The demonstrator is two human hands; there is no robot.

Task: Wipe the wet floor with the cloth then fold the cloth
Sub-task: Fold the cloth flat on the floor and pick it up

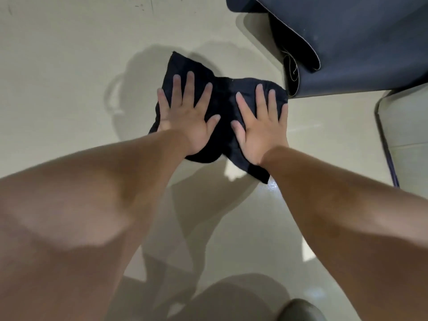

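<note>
A black cloth [225, 96] lies rumpled and spread on the pale tiled floor [69, 66] in the middle of the view. My left hand [188, 114] presses flat on its left half, fingers spread. My right hand [261, 126] presses flat on its right half, fingers spread too. Neither hand grips the fabric; both palms rest on top. A wet sheen [273, 186] glistens on the floor just below the cloth's lower right corner.
A dark blue mat [359, 42], partly rolled and folded, lies at the upper right, its edge almost touching the cloth. A thin dark frame [384, 144] curves along the right side. A dark rounded object [301, 310] sits at the bottom edge.
</note>
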